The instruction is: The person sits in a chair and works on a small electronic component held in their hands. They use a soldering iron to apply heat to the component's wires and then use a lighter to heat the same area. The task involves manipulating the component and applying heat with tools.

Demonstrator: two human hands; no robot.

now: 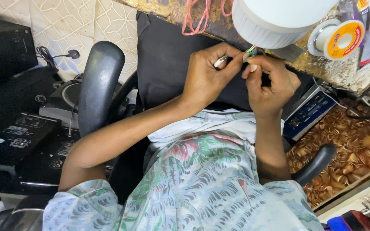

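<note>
Left hand (204, 77): fingers closed on a small silver-tipped tool (220, 61), pinched between thumb and forefinger, tip aimed at the wires.
Right hand (270, 83): fingers closed in a pinch on a bundle of thin coloured wires (252, 51), just below the lamp.
Wires: they emerge from the base of a white ribbed lamp housing (275, 21) lying on the worn worktop (343, 70) — held at its front edge, above the person's lap.
Nearby: a solder spool (339, 39) sits on the worktop to the right of the lamp; black audio equipment (22, 132) stands well apart on the left.
Handling, as judged: keep the pinch close to the wire ends, steady both wrists against each other, and work one strand at a time — strain at the lamp base could break a lead.
</note>
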